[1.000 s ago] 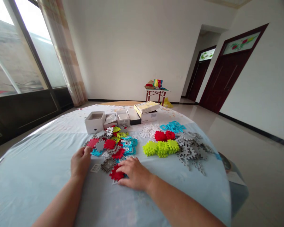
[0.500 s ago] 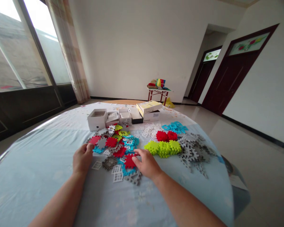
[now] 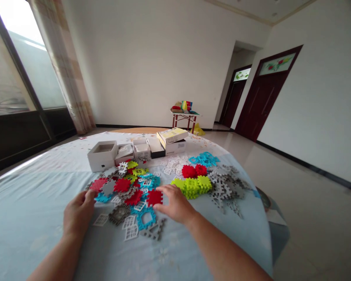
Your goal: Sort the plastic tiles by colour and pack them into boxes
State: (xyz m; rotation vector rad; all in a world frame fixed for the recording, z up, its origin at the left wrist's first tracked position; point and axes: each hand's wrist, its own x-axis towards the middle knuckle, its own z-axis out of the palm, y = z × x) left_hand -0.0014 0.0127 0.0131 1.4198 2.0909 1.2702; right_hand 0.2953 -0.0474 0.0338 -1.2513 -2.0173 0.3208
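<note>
Nearest to me lies the pale blue cloth (image 3: 111, 261), soft and slightly wrinkled. I take the lime-green stack (image 3: 193, 187) as my landmark: thick, toothed pieces of plastic look. In front of it and to its left are thin white window frames (image 3: 131, 231) and a grey lattice piece (image 3: 154, 231). My left hand (image 3: 78, 210) is well left of the stack, fingers bent at the edge of the mixed heap (image 3: 123, 185), beside a ridged red piece (image 3: 98, 185); I cannot tell if it grips anything. My right hand (image 3: 175, 203) is just in front of the stack and pinches the red tile (image 3: 154, 198) between thumb and fingers. This tile is left of the stack. It is square, so I find no long axis; its broad face looks up to my camera, with one toothed edge toward the right hand.

One second ago this tile lay farther from the stack, under the spread right hand; now it is closer, and the blue frame (image 3: 146, 218) is uncovered. The left hand has stayed at the heap.

Right of the stack spreads a jagged grey pile (image 3: 228, 183); behind the stack are red pieces (image 3: 194, 171), then blue pieces (image 3: 204, 159). Farther behind and leftward stand smooth boxes (image 3: 102, 156), and far behind it a small table (image 3: 185, 114).
</note>
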